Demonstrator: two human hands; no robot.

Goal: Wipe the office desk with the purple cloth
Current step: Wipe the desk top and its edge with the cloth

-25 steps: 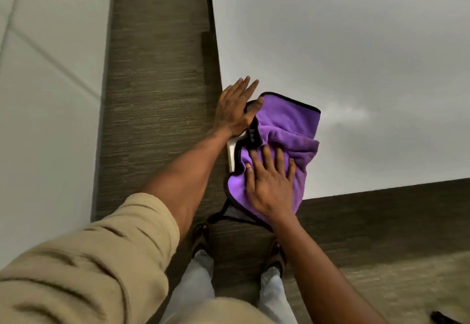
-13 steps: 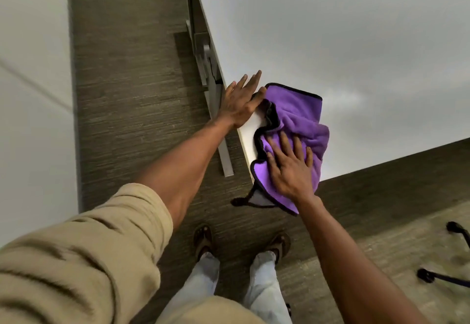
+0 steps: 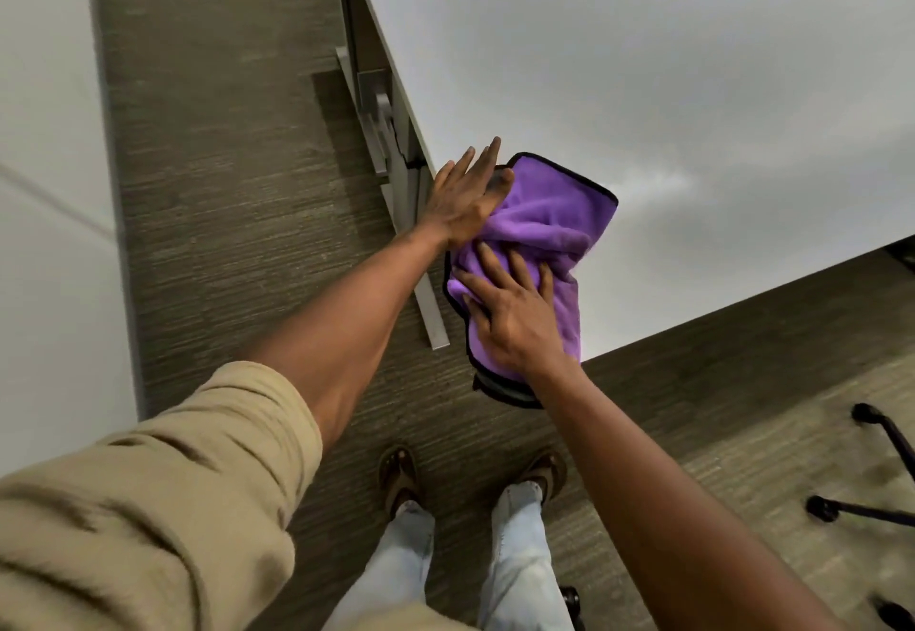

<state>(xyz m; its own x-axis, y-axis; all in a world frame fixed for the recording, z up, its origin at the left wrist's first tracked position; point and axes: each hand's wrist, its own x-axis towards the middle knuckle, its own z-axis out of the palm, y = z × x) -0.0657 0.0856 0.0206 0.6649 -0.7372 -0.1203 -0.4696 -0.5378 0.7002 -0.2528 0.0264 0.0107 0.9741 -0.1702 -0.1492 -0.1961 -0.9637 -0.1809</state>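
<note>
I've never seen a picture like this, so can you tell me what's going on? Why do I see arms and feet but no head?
The camera sits on the person's head and looks down, so you see only what they see: their arms and their feet on the carpet. There is no machine, just two bare hands. The big pale surface is the office desk. On its near corner lies a purple cloth, with one end hanging off the edge. The right hand presses flat on the cloth. The left hand lies flat at the desk's side edge, touching the cloth. Neither hand grips anything.
</note>
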